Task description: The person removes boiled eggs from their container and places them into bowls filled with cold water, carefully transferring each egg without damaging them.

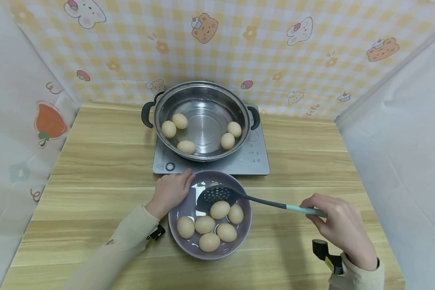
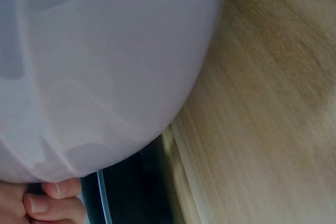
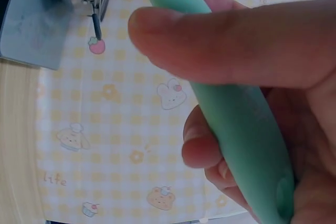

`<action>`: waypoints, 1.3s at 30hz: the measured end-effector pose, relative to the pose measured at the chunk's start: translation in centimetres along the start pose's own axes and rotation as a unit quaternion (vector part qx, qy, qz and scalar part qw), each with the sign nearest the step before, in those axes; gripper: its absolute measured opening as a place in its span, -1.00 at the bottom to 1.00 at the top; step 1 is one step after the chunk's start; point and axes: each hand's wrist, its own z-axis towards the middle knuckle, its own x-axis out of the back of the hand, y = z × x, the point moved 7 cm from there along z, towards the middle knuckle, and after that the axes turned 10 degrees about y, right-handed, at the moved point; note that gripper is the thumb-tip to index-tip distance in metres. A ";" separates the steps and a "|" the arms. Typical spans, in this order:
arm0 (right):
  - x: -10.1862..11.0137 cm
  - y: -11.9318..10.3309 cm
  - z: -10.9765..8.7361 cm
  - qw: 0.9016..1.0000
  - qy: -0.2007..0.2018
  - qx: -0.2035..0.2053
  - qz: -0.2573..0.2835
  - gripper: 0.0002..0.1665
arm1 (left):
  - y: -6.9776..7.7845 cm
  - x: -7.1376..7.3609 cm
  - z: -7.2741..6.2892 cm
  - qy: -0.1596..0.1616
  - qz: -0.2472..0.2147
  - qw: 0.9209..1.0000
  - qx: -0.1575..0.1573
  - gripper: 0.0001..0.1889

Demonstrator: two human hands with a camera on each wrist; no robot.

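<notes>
My right hand [image 1: 342,221] grips the mint-green handle [image 3: 236,129] of a dark slotted spoon [image 1: 217,195]. Its perforated head lies inside a purple-grey bowl [image 1: 245,237], near the far side. Several light brown eggs [image 1: 209,242] sit in the near part of that bowl, and one more is partly hidden behind the spoon's head. At the bowl's far left rim, my left hand [image 1: 171,192] holds the edge; in the left wrist view its curled fingers [image 2: 55,207] show against the bowl's outer wall [image 2: 115,66].
Behind the bowl, a steel pot [image 1: 203,155] with black side handles stands on a flat silver induction cooker [image 1: 259,161]. Several eggs [image 1: 186,147] rest in the pot along its left and right sides. A checked cloth [image 1: 217,60] covers the wall behind the wooden table [image 1: 105,161].
</notes>
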 end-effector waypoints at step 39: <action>-2.4 0.4 6.4 0.991 0.132 -0.026 -0.013 -0.68 | -0.1 -0.2 0.0 -0.001 0.001 1.000 0.004 -0.78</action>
